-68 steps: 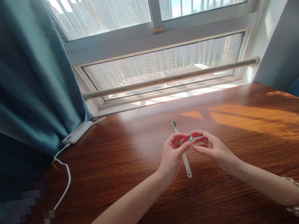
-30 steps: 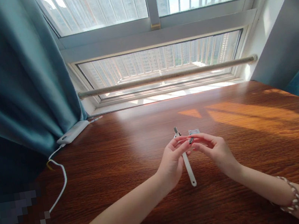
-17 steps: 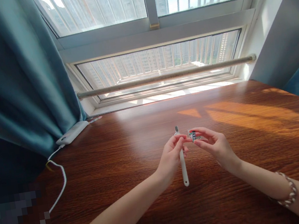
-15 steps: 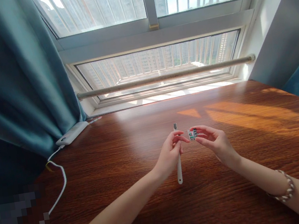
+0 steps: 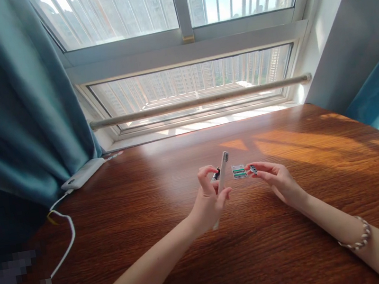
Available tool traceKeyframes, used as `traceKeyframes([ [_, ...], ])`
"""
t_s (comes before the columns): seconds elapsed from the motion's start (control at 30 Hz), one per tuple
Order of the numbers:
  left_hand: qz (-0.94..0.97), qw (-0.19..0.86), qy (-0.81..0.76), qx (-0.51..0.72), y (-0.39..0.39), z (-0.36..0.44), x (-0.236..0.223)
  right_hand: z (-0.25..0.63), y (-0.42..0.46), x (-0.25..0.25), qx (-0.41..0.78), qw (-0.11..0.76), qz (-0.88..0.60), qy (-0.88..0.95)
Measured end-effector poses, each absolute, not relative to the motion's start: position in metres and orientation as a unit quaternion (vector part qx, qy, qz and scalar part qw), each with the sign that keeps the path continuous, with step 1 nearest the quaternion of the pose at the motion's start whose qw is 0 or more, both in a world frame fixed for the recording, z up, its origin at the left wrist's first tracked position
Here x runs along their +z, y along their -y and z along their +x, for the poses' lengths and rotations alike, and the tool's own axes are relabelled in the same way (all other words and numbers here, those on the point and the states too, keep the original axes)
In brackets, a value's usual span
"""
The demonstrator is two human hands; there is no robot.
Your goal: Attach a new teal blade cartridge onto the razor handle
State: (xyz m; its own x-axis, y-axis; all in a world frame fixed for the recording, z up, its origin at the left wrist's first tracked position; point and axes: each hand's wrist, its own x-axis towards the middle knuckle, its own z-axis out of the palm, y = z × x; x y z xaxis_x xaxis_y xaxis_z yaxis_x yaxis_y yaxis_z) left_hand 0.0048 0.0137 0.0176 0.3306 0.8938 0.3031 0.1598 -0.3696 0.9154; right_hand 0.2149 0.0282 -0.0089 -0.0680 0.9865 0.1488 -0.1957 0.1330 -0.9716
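My left hand is closed around a white toothbrush, tilted with its grey bristles up and to the right. A small dark piece shows behind the toothbrush by my curled left index finger; I cannot make out its kind. My right hand pinches a small grey-and-black razor cartridge between thumb and fingertips. Between the hands is a small clear case with green-striped razor cartridges in it, close to my right fingertips. Whether they touch it, I cannot tell.
The brown wooden table reaches to a window with a white rail. At the left, a white power strip with a white cable lies beside a blue curtain. Sunlight falls across the table's right side.
The toothbrush has gone from nearly straight to tilted in my left hand. The case now shows its green strips, apart from the cartridge in my right fingers. The view has shifted slightly.
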Motion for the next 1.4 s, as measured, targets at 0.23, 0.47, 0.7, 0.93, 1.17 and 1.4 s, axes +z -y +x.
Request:
traceKeyframes([
  [0.23, 0.654, 0.561, -0.35, 0.369, -0.013, 0.006, 0.031, 0.208, -0.019, -0.002, 0.58, 0.551, -0.343, 0.492],
  [0.47, 0.787, 0.317, -0.396, 0.352, -0.007, 0.006, 0.038, 0.21, -0.018, -0.002, 0.588, 0.55, -0.316, 0.502],
  [0.7, 0.806, 0.293, -0.393, 0.332, -0.011, 0.006, 0.033, 0.216, -0.023, -0.005, 0.584, 0.54, -0.324, 0.512],
  [0.93, 0.803, 0.299, -0.391, 0.336, -0.015, 0.006, 0.029, 0.217, -0.025, -0.005, 0.567, 0.533, -0.353, 0.519],
  [1.17, 0.8, 0.303, -0.394, 0.337, -0.015, 0.007, 0.029, 0.219, -0.025, -0.006, 0.563, 0.522, -0.363, 0.528],
  [1.4, 0.796, 0.287, -0.416, 0.333, -0.014, 0.007, 0.029, 0.218, -0.023, -0.005, 0.566, 0.507, -0.359, 0.542],
])
